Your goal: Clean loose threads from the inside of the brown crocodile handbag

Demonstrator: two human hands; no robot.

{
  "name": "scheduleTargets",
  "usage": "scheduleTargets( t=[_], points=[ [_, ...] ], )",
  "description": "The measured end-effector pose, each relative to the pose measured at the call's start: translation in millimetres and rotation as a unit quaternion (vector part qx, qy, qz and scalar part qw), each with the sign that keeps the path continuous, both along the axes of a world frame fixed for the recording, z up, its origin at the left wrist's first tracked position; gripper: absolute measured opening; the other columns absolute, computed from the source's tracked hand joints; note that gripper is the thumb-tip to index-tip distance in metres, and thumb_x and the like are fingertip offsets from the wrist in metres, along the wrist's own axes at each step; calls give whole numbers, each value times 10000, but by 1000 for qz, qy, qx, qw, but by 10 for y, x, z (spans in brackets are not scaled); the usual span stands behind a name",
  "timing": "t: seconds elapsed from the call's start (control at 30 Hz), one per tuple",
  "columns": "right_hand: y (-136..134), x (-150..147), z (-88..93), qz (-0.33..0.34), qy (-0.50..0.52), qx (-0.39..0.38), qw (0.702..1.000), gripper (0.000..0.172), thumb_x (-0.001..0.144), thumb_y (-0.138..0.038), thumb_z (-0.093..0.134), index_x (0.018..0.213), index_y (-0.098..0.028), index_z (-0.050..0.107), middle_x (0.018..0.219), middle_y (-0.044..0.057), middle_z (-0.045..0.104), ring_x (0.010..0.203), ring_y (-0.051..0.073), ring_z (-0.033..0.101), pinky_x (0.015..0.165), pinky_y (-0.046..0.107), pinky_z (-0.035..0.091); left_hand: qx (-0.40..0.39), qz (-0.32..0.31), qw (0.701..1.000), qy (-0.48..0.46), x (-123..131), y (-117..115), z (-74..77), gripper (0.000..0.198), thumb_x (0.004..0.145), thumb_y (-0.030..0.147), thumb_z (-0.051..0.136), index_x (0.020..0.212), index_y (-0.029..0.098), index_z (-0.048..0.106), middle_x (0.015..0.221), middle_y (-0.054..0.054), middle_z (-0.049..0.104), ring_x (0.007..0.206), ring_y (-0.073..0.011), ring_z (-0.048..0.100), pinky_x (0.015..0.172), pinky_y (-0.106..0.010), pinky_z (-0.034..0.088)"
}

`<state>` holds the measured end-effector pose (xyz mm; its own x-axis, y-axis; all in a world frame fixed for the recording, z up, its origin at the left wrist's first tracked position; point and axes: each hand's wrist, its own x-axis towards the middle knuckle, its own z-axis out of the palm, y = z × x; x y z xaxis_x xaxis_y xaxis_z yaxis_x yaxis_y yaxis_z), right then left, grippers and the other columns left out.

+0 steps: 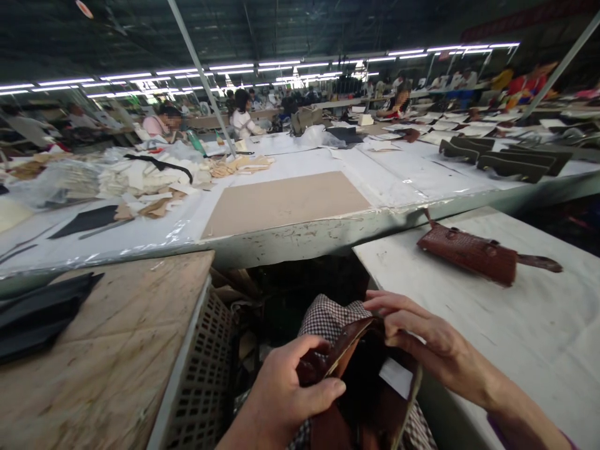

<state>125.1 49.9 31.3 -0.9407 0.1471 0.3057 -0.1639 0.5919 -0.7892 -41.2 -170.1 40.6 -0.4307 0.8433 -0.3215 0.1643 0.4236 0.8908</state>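
In the head view, both hands hold a brown leather bag (335, 419) over my lap, its mouth facing up towards me. My left hand (295, 387) grips the near-left rim, thumb on the inside and fingers around the outer face. At the far-right rim, my right hand (417, 331) pinches the edge between thumb and fingers. A white label (396, 377) shows inside the dark interior. Behind the bag lies brown-and-white checked cloth (323, 315). On the white table to the right rests a brown crocodile-patterned leather bag (473, 250) with a strap.
A plastic crate (201, 369) stands left of my lap, beside a worn board (135, 325) bearing black material (42, 312). Ahead runs a long white workbench (398, 175) with a beige sheet (285, 200), piled pieces (126, 175) and dark green panels (515, 159). People work beyond it.
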Motion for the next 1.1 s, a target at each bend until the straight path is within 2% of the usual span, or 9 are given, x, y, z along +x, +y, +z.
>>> scheduleTargets(
  t=[0.1, 0.27, 0.37, 0.47, 0.6, 0.77, 0.9, 1.03, 1.1],
  points=[
    [22, 52, 28, 52, -6, -29, 998, 174, 959, -115, 504, 1024, -276, 512, 1328, -20, 514, 1407, 161, 320, 1147, 317, 365, -7, 22, 1000, 15, -1, -18, 50, 410, 689, 377, 769, 1048, 198, 685, 881, -15, 709, 768, -195, 636, 672, -257, 494],
    [31, 61, 27, 69, 6, -120, 990, 179, 939, -93, 532, 956, -270, 522, 1092, -15, 570, 1244, 145, 473, 1062, 285, 425, 1, 56, 997, 44, 27, -53, 62, 358, 707, 387, 755, 1017, 214, 706, 886, -4, 715, 801, -199, 641, 705, -264, 490],
    [62, 66, 20, 65, -5, -130, 989, 167, 947, -100, 521, 968, -266, 526, 1047, -13, 580, 1177, 132, 512, 1025, 267, 438, -18, 61, 993, 97, 43, -64, 50, 274, 787, 416, 696, 996, 239, 707, 906, 12, 712, 819, -192, 636, 718, -266, 469],
    [106, 89, 52, 72, -36, -64, 995, 183, 961, -85, 470, 1012, -257, 507, 1136, 0, 586, 1262, 139, 463, 1040, 283, 431, -23, 53, 990, 130, 52, -49, 69, 220, 851, 431, 641, 972, 259, 704, 894, 36, 707, 821, -175, 634, 737, -259, 446],
    [110, 143, 146, 87, -51, 102, 990, 193, 980, -106, 419, 1064, -260, 502, 1185, 7, 608, 1341, 144, 387, 1109, 329, 362, -20, 49, 992, 119, 55, -17, 98, 216, 876, 433, 607, 961, 260, 703, 868, 44, 702, 797, -164, 630, 724, -251, 438],
    [-32, 189, 173, 2, -78, 169, 983, 111, 994, -251, 461, 1092, -263, 512, 1275, 17, 565, 1355, 160, 355, 1161, 402, 256, -16, 39, 994, 103, 13, -19, 24, 250, 856, 445, 618, 975, 246, 711, 903, 19, 698, 816, -177, 618, 714, -246, 439],
    [-181, 109, 79, -79, -19, 215, 973, 429, 877, -448, 666, 1216, -249, 493, 1056, 13, 653, 1230, 219, 472, 1141, 482, 212, 16, 27, 997, 77, -2, -15, -59, 312, 755, 486, 730, 927, 226, 726, 832, 14, 689, 759, -172, 601, 654, -233, 426],
    [-318, -23, 13, -164, 50, 244, 955, 196, 792, -394, 765, 883, -267, 646, 749, -62, 622, 995, 220, 566, 1148, 573, 117, 28, 22, 998, 60, 21, 2, -69, 378, 700, 495, 782, 936, 205, 727, 837, 1, 694, 752, -176, 593, 628, -228, 422],
    [-373, -76, -2, -188, 66, 267, 943, 197, 740, -364, 806, 820, -259, 659, 704, -59, 592, 957, 225, 560, 1150, 599, 104, 38, 20, 998, 44, 37, 7, -54, 366, 694, 464, 793, 947, 207, 729, 857, -1, 706, 773, -183, 612, 659, -231, 443]
  ],
)
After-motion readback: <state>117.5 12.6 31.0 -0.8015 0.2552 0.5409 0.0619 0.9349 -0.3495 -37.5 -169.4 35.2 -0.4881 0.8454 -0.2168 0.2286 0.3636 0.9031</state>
